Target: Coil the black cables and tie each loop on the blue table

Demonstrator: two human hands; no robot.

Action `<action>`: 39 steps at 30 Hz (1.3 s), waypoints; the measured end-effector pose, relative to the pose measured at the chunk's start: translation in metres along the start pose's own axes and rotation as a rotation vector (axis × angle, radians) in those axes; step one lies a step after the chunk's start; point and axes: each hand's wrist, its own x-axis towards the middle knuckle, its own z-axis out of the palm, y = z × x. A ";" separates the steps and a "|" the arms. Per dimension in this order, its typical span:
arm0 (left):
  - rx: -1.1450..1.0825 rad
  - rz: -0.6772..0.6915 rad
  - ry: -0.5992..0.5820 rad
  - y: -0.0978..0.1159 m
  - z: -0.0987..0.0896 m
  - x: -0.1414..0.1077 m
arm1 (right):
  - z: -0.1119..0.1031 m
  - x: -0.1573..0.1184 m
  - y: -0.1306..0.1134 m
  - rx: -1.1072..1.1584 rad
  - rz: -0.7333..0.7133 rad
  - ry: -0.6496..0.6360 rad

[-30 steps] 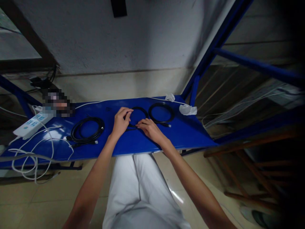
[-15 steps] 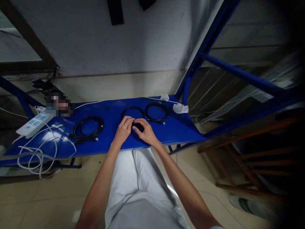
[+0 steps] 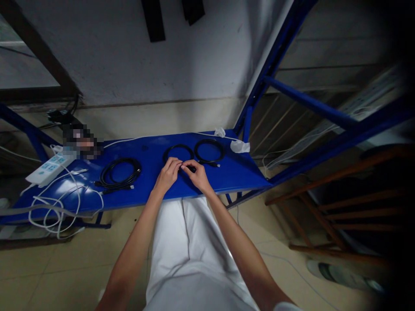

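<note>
Close together over the front half of the blue table [image 3: 155,190], my left hand [image 3: 167,173] and my right hand [image 3: 198,176] meet at the fingertips. Both are closed in a pinch on a small black piece [image 3: 192,169], mostly covered by my fingers; its kind cannot be made out. Just behind them lies a coiled black cable [image 3: 178,146], partly hidden by the hands. To its right rests a second coiled black cable [image 3: 223,150], with a plug end toward me. Left of my hands sits a thicker coiled black cable [image 3: 119,186] with its plugs at the front.
At the left are a white power strip [image 3: 45,172] and a loose white cable [image 3: 78,203] hanging over the front edge. Crumpled white plastic [image 3: 240,147] lies at the right end. Blue frame posts [image 3: 251,112] and a wooden chair [image 3: 304,216] stand to the right.
My right fingers have drawn closer to the thumb, and less of the black piece shows between them. The view has shifted slightly; the coiled cables lie as before.
</note>
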 end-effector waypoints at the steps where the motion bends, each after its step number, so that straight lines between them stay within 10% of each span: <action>1: -0.003 0.004 0.005 0.000 0.000 0.000 | 0.000 0.000 0.001 0.002 -0.010 -0.008; 23: 0.265 -0.057 -0.225 0.001 -0.012 0.004 | -0.001 -0.005 -0.007 0.164 0.000 0.096; 39: 0.258 -0.018 -0.245 -0.017 -0.020 -0.002 | 0.000 -0.019 -0.016 -0.124 -0.155 -0.054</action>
